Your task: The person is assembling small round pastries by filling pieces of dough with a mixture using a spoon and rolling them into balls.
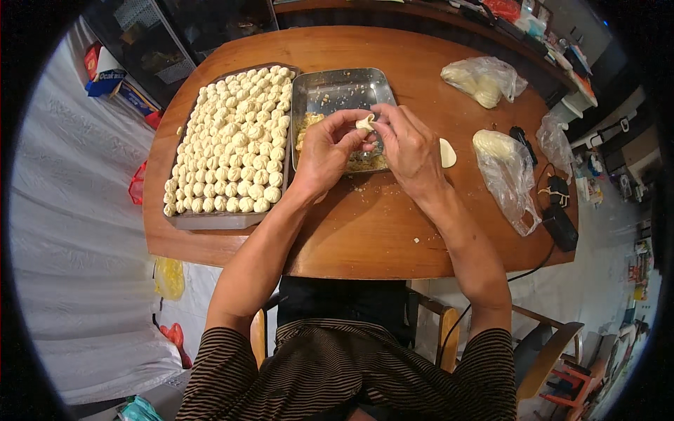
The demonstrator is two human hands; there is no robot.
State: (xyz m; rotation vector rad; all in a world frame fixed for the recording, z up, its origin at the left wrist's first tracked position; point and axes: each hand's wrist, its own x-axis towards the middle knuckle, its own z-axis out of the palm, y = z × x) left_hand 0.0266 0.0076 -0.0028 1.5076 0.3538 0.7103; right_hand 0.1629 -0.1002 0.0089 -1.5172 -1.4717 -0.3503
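Between both hands, over a metal pan point(337, 78), I hold a small pale dumpling point(366, 123) with its top edge gathered and partly open. My left hand point(328, 149) cups it from the left, thumb and fingers closed around it. From the right, my right hand point(407, 144) pinches its rim. Crumbly yellowish filling point(309, 126) lies along the pan's left side and near edge, partly hidden by my hands. Just right of my right hand, a flat round dough wrapper point(447, 153) rests on the table. Rows of pleated dumplings point(235, 140) cover a tray at the left.
The wooden table point(372, 238) carries a plastic bag of dough point(484, 81) at the far right and another bag of dough point(502, 161) nearer. A black power adapter point(559, 228) with a cable sits by the right edge. A chair point(547, 351) stands at the lower right.
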